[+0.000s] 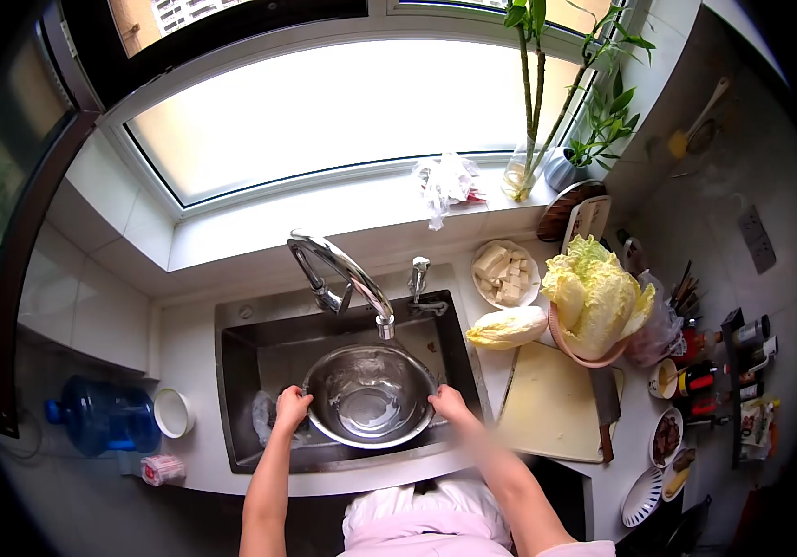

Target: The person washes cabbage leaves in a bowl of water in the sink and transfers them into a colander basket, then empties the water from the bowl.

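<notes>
A shiny metal bowl (371,432) is held over the sink (241,371), below the spout of the chrome faucet (352,269). Its inside looks wet, and I see no food in it. My left hand (293,408) pinches the bowl's rim on the left side. On the opposite side, my right hand (450,404) grips the rim with fingers closed. Beside my left hand, a clear crumpled plastic bag (264,418) lies in the sink. Whether the bowl's base touches the sink floor is hidden.
Right of the sink lie a cutting board (547,408) and a cleaver (606,399). Behind are a plate of tofu (507,276) and napa cabbage (594,302) in a basket. A blue water jug (106,416) and white container (173,413) stand at left.
</notes>
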The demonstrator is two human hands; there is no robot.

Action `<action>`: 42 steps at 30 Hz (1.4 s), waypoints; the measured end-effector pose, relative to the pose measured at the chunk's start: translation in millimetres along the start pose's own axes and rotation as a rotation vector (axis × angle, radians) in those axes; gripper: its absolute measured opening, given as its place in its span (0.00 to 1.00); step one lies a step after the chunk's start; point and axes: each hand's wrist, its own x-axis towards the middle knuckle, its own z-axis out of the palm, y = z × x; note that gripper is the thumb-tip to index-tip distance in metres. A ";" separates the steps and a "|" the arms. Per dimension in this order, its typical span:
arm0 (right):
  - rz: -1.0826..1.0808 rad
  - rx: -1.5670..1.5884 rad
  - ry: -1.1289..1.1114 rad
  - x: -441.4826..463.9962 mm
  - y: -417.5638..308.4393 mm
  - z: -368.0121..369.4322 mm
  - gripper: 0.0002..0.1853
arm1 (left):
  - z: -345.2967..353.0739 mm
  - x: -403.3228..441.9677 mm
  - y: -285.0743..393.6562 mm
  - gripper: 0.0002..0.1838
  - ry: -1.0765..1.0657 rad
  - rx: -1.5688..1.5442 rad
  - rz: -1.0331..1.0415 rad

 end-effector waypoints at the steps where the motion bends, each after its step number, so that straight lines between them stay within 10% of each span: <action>1: -0.002 -0.010 0.031 -7.3 -4.8 -11.2 0.20 | 8.2 2.3 -3.9 0.17 -0.048 0.017 -0.041; 15: -0.421 -0.011 0.481 -66.7 -24.4 -85.3 0.16 | 95.4 7.7 10.2 0.13 -0.250 -0.617 -0.068; 25: -0.055 -0.191 0.154 -33.1 -38.5 -32.4 0.19 | -56.0 -57.6 82.4 0.13 -0.030 -0.485 0.223; 29: -0.033 -0.107 -0.073 -24.4 -38.3 -1.0 0.19 | -97.7 -102.8 152.4 0.35 -0.057 -0.677 0.275; 35: -0.134 0.028 -0.369 -27.8 -25.2 17.3 0.16 | -92.2 -90.0 184.6 0.10 -0.031 -0.566 0.246; 42: 0.093 0.292 -0.928 -11.2 -14.2 34.9 0.13 | -81.5 -78.3 224.1 0.09 -0.229 -0.408 0.299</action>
